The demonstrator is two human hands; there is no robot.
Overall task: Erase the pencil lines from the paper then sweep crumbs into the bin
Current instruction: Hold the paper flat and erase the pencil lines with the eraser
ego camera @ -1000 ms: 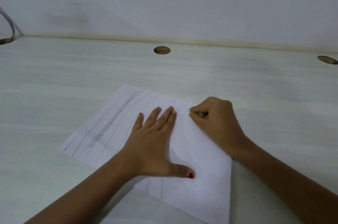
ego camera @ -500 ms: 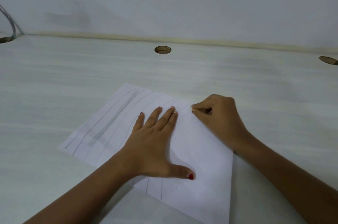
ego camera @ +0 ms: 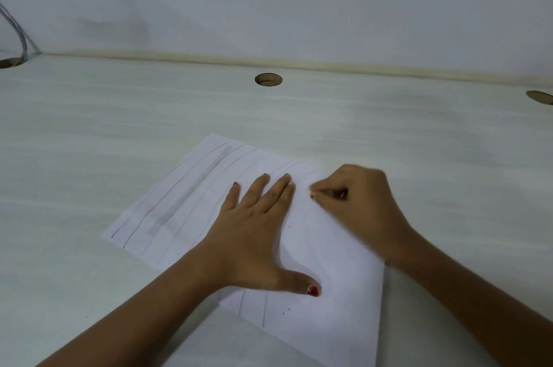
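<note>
The paper (ego camera: 329,253) lies flat on the desk (ego camera: 119,127) in front of you, turned at an angle. Your left hand (ego camera: 254,232) rests on its middle with the fingers straight and spread, the thumb stretched out to the side. Your right hand (ego camera: 359,208) is curled near the far right corner of the sheet. Its fingertips pinch a small thing (ego camera: 337,194) against the paper, but I cannot tell what it is. Pencil lines (ego camera: 185,196) cross the left part of the sheet; the part beside your right hand looks white.
</note>
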